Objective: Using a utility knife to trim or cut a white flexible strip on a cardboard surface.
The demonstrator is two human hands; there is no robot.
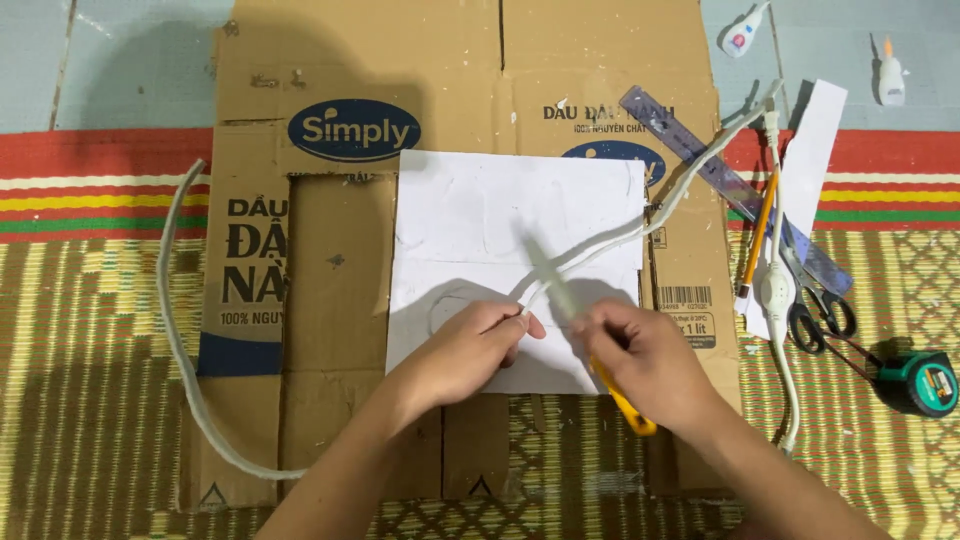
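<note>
White cord (590,250) runs over the white sheet (480,210) into the left hand (470,345), pinched at its end. Right hand (640,355), just beside, grips a yellow-handled knife (620,400), blade blurred against the cord.

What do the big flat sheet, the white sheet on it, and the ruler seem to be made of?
The flat sheet looks like brown corrugated cardboard: matte, with creases and cut flaps. The white sheet seems to be paper or thin foam board, matte and slightly wrinkled. The ruler looks like clear tinted plastic, since the cardboard shows through it.
</note>
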